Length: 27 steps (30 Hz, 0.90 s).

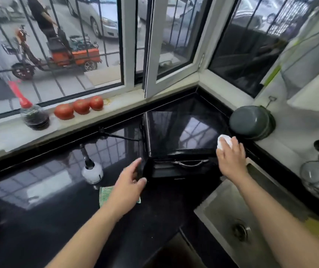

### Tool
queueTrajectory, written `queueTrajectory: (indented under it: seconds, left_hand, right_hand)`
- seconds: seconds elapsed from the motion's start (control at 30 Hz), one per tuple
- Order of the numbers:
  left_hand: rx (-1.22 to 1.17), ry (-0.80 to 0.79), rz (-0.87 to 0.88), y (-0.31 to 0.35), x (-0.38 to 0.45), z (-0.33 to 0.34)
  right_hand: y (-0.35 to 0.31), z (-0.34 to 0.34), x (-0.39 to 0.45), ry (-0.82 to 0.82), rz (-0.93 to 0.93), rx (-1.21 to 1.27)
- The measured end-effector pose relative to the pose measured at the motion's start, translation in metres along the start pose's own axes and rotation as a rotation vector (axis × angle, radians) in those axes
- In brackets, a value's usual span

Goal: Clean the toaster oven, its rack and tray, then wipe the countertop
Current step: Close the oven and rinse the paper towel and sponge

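The black oven (183, 132) sits in the far corner of the dark bench (38, 200), door facing the person. The left hand (129, 184) holds the oven's front left corner, fingers (135, 163) straight along its side, thumb on the front. The right hand (231, 159) presses a white cloth (223, 141) on the oven's top right edge, fingers curled over it. A green sponge (104, 193) lies under the left hand, a sink (222, 213) at the bench's right edge
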<state>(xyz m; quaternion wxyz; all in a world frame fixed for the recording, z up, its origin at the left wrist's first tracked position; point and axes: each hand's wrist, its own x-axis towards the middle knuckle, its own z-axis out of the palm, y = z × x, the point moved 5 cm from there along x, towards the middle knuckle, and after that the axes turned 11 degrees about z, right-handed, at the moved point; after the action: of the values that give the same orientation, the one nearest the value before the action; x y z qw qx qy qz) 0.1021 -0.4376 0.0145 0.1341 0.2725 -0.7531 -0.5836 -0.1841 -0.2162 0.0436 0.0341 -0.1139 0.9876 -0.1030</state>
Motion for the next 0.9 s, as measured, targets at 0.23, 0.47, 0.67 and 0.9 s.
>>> queueTrajectory:
  seconds: [0.23,0.47,0.67,0.9]
  left_hand:
    - [-0.176,0.07,-0.183,0.0,0.082,0.047]
    - [-0.215,0.262,-0.199,0.036,0.153,0.058]
    - [-0.253,0.306,-0.249,0.047,0.208,0.058]
    - [0.017,0.221,-0.157,0.037,0.163,0.047]
  right_hand:
    - [-0.002,0.017,0.021,-0.033,0.151,0.317]
    - [-0.035,0.011,0.134,-0.116,0.035,0.301]
    - [-0.059,0.009,0.184,-0.146,0.015,0.257]
    - [-0.039,0.007,0.14,0.157,0.023,0.77]
